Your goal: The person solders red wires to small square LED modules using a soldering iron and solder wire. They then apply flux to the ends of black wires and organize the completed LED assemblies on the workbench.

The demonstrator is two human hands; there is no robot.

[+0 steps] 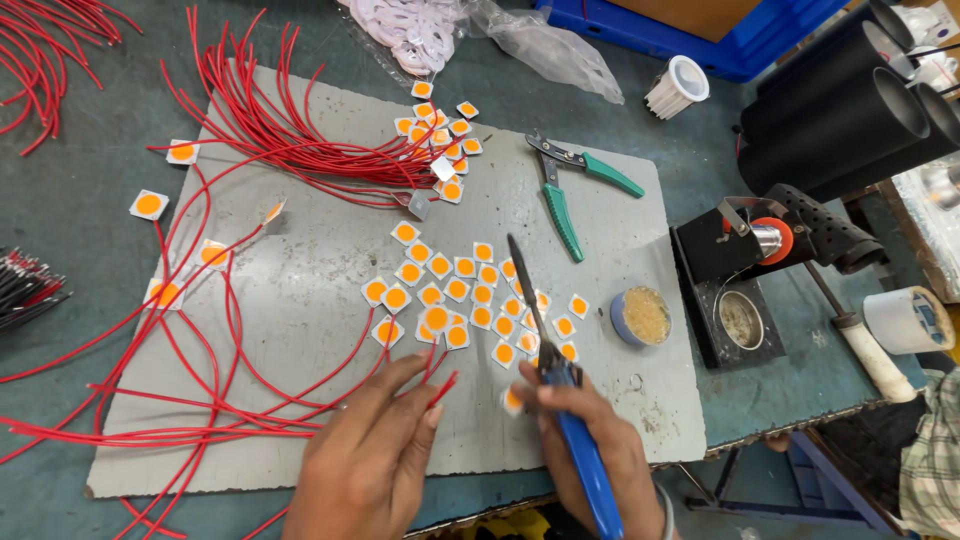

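Observation:
My right hand (600,450) grips a blue-handled soldering iron (575,430), its dark tip pointing up over a scatter of small white square chips with orange centres (470,295). One such chip (512,400) lies under my right thumb. My left hand (375,455) rests on the grey board (300,270), fingers pinching the end of a red wire (442,388). Several red wires (200,400) fan out to the left, some with chips at their ends.
Green-handled pliers (565,195) lie at the board's upper right. A small round tin of flux (642,317), a black iron stand (750,270), a tape roll (905,320), black tubes (850,110) and a blue crate (700,35) stand right. Another chip pile (440,140) sits at the top.

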